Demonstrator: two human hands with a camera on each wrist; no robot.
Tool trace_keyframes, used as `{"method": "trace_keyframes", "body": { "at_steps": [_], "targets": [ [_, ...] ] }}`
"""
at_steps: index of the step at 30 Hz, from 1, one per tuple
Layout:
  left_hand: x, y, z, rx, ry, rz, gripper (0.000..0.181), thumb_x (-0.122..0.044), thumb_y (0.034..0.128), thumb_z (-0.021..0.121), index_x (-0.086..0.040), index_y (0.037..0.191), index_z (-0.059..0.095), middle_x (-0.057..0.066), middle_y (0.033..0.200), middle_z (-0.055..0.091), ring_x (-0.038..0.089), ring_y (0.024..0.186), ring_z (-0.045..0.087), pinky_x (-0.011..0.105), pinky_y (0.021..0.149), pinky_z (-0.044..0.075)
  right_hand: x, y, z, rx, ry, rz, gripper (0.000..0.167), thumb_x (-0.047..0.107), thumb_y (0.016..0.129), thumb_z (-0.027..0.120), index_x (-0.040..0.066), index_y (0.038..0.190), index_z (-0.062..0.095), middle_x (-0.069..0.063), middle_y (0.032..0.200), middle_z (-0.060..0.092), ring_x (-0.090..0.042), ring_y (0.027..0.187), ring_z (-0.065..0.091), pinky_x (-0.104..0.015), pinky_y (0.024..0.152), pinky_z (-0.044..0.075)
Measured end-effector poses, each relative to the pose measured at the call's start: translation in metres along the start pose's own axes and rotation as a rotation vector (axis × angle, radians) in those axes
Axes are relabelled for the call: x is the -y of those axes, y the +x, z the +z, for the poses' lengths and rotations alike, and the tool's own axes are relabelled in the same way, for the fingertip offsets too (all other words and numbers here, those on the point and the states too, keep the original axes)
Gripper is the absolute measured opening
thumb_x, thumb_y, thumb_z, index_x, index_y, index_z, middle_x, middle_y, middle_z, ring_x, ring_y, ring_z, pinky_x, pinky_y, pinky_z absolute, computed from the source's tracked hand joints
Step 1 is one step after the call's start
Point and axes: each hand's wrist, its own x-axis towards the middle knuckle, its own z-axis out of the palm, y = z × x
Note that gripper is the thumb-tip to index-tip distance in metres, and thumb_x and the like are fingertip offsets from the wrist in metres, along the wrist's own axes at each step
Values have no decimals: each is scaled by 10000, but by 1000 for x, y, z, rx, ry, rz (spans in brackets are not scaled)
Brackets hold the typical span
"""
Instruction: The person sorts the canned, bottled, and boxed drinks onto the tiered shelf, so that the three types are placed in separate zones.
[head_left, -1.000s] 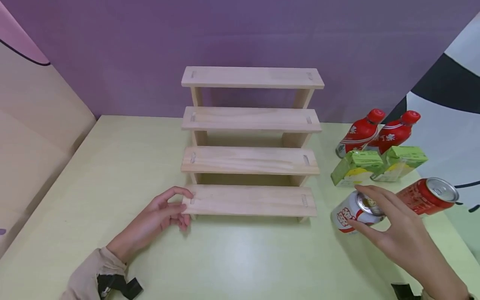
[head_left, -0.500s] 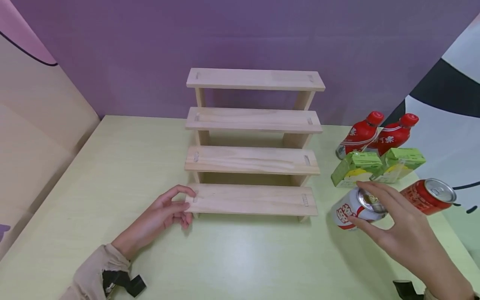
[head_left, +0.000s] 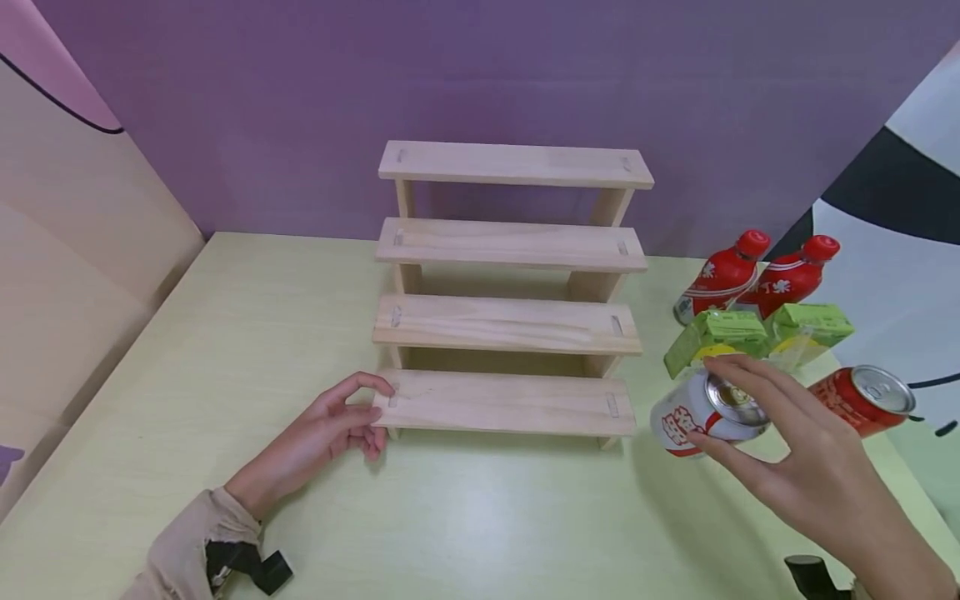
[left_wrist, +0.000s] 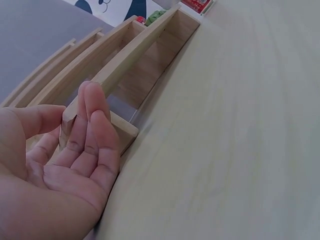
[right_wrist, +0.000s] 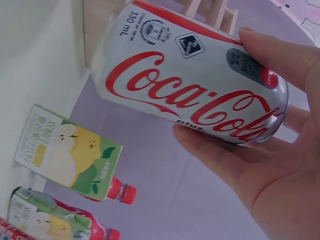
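1. One white can (head_left: 686, 417), one red can (head_left: 866, 398), two red bottles (head_left: 720, 275), two green cartons (head_left: 723, 330) and one wooden rack (head_left: 510, 323) of four boards.
2. The right hand (head_left: 798, 450) grips the white can between thumb and fingers, right of the rack.
3. The left hand (head_left: 322, 429) pinches the left end of the lowest board (head_left: 502, 402), other fingers beneath.
4. The cartons stand before the bottles, hiding their lower parts; the right hand partly covers the red can.

Head view, 4 o'clock: right hand (head_left: 806, 465) partly hides white can (head_left: 697, 417) and red can (head_left: 868, 398); forearm (head_left: 903, 537) cut off. 3 o'clock: green cartons (head_left: 727, 329) partly hide red bottles (head_left: 722, 279).
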Motion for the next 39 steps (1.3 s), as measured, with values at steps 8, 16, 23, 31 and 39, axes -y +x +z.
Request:
{"method": "trace_keyframes", "body": {
  "at_steps": [8, 16, 23, 31, 39],
  "targets": [
    [-1, 0, 0, 1, -5, -17, 309, -196, 1041, 541, -82, 1315, 457, 139, 863, 665, 228, 781, 630, 340, 754, 568, 8, 14, -7, -112, 64, -66, 831, 719, 824, 590, 61, 1331, 622, -135, 1332, 600, 78, 1258, 437, 13, 849, 359],
    [0, 1, 1, -10, -18, -15, 305, -191, 1039, 543, -87, 1316, 466, 126, 849, 663, 225, 767, 628, 330, 740, 569, 15, 30, -18, -114, 57, -133, 783, 687, 826, 633, 81, 1322, 639, -154, 1337, 596, 57, 1260, 452, 13, 777, 399],
    [1, 0, 1, -14, -25, -10, 299, -187, 1042, 538, -89, 1314, 466, 129, 851, 658, 224, 764, 626, 324, 732, 569, 20, 42, -19, -72, 51, -188, 705, 649, 869, 621, 131, 1347, 634, -153, 1358, 582, -64, 1228, 500, -5, 823, 411],
    [3, 1, 1, -13, -33, -4, 289, -177, 1041, 539, -80, 1303, 466, 134, 848, 660, 228, 758, 625, 323, 728, 568, 30, 59, -15, -153, 137, -260, 708, 641, 897, 591, 59, 1294, 661, -161, 1307, 608, -18, 1184, 532, -16, 912, 388],
    [3, 1, 0, -10, -22, -6, 300, -184, 1043, 535, -80, 1314, 458, 142, 850, 654, 228, 764, 620, 328, 734, 566, 38, 73, -17, -155, 134, -294, 697, 634, 911, 574, 56, 1292, 662, -168, 1311, 610, -54, 1193, 541, -27, 919, 390]
  ]
}}
